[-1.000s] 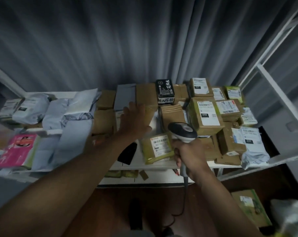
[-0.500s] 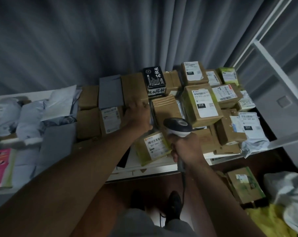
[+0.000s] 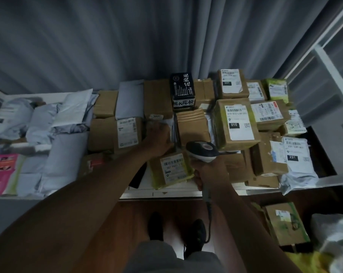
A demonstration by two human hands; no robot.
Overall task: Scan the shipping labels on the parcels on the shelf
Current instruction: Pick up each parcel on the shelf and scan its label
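A white shelf [image 3: 182,191] is packed with brown boxes and grey mailer bags, many with white shipping labels. My right hand [image 3: 210,174] grips the handle of a white and black barcode scanner [image 3: 203,151], whose head sits just right of a yellow-green parcel with a barcode label [image 3: 171,169]. My left hand [image 3: 158,138] reaches into the middle of the pile, its fingers curled on the edge of a pale flat parcel [image 3: 166,123] wedged between boxes. A large box labelled 010 [image 3: 235,123] stands right of the scanner.
A black printed box [image 3: 183,91] stands at the back. Grey bags [image 3: 48,123] and a pink packet [image 3: 1,170] fill the left side. More parcels [image 3: 284,223] lie on the floor at the right. My shoes [image 3: 194,233] stand on the wood floor below, and a curtain hangs behind.
My left hand went from lying flat on the boxes to curling on the pale parcel in the middle. The scanner stayed beside the yellow-green parcel while the view tilted downward.
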